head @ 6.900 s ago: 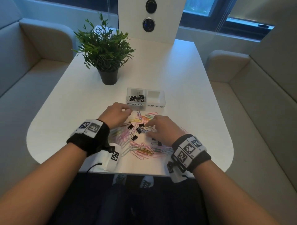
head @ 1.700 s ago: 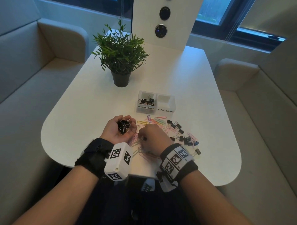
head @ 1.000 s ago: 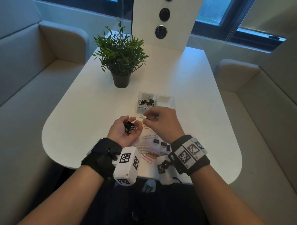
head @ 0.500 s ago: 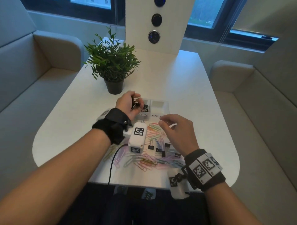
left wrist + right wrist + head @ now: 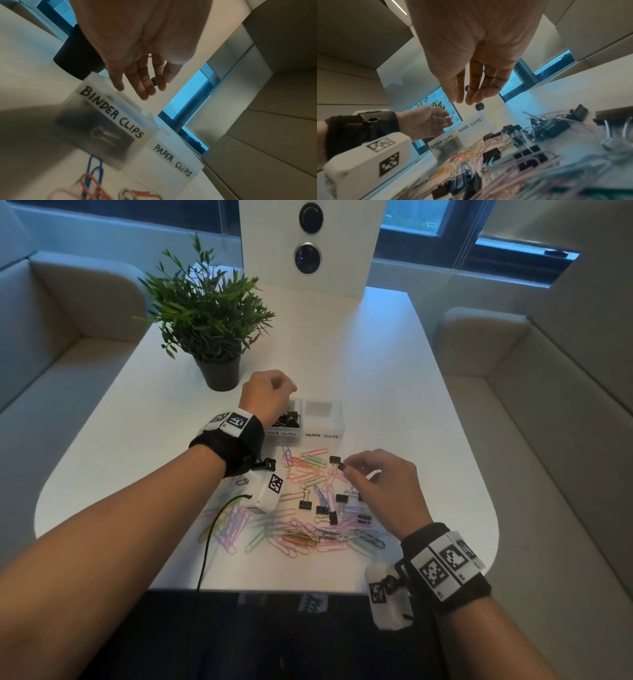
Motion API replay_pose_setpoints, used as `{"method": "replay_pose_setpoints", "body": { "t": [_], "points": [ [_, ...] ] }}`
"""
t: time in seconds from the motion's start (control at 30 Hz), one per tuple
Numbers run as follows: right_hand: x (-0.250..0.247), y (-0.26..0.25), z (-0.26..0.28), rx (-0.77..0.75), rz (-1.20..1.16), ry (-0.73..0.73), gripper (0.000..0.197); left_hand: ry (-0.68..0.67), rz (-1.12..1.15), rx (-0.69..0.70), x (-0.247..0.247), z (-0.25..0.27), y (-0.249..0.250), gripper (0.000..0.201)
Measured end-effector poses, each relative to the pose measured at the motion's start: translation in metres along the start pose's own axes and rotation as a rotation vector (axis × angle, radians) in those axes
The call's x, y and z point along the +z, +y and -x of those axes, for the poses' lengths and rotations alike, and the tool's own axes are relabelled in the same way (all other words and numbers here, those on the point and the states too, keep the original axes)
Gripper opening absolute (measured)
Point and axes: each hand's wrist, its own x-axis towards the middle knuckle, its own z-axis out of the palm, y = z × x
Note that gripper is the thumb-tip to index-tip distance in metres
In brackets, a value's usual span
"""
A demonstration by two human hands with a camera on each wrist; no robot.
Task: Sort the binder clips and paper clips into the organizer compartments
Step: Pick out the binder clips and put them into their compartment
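The left hand (image 5: 267, 395) hangs loosely open over the organizer (image 5: 322, 426) — only its wrist view shows this; the right hand (image 5: 380, 484) hovers open nearer.

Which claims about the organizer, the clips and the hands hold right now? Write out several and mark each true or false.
1. The left hand is above the BINDER CLIPS compartment. True.
2. The PAPER CLIPS compartment is full. False: no clips show in it.
3. Coloured paper clips lie loose on the table. True.
4. The plant stands right of the organizer. False: it stands to the left, farther back.
5. No binder clips remain on the table. False: several lie by the right hand.
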Motion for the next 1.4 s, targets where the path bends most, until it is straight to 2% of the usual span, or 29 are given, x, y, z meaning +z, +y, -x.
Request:
{"method": "replay_pose_setpoints", "body": {
  "t": [0.1,0.17,0.23,0.33,0.43,0.53,0.8,1.03,1.17,1.2,1.27,1.33,1.4],
  "points": [
    [0.006,0.003,0.003,0.024,0.127,-0.204,0.014,-0.035,-0.175,0.149,-0.005,0.029,0.007,0.01],
    [0.01,0.003,0.007,0.029,0.224,-0.317,0.019,-0.228,-0.327,0.253,-0.004,0.058,0.006,0.012],
    [0.014,0.001,0.012,0.014,0.285,-0.36,0.024,-0.477,-0.506,0.303,0.0,0.085,-0.003,0.019],
    [0.02,-0.003,0.018,-0.003,0.371,-0.393,0.032,-0.65,-0.665,0.324,0.008,0.107,-0.019,0.027],
    [0.029,-0.007,0.019,-0.027,0.414,-0.424,0.03,-0.679,-0.662,0.33,0.013,0.112,-0.026,0.03],
    [0.034,-0.01,0.017,-0.027,0.351,-0.409,0.031,-0.647,-0.681,0.353,0.013,0.111,-0.028,0.027],
    [0.03,-0.004,0.013,0.003,0.289,-0.265,0.027,-0.557,-0.646,0.279,0.006,0.104,-0.036,0.007],
    [0.016,0.002,0.014,0.036,0.197,-0.129,0.01,-0.517,-0.44,0.121,-0.011,0.097,-0.026,0.008],
    [0.015,0.002,0.014,0.058,0.16,-0.069,0.012,-0.484,-0.286,0.002,-0.023,0.095,-0.021,0.002],
    [0.015,0.002,0.013,0.062,0.14,-0.053,0.012,-0.469,-0.202,-0.045,-0.025,0.094,-0.02,0.006],
    [0.015,-0.001,0.012,0.083,0.076,-0.019,0.012,-0.423,0.135,-0.219,-0.027,0.093,-0.022,0.015],
    [0.015,-0.004,0.01,0.114,-0.007,0.021,0.013,-0.379,0.627,-0.484,-0.028,0.092,-0.024,0.022],
    [0.015,-0.009,0.006,0.142,-0.086,0.047,0.013,-0.346,0.976,-0.691,-0.029,0.091,-0.025,0.019]
  ]
}}
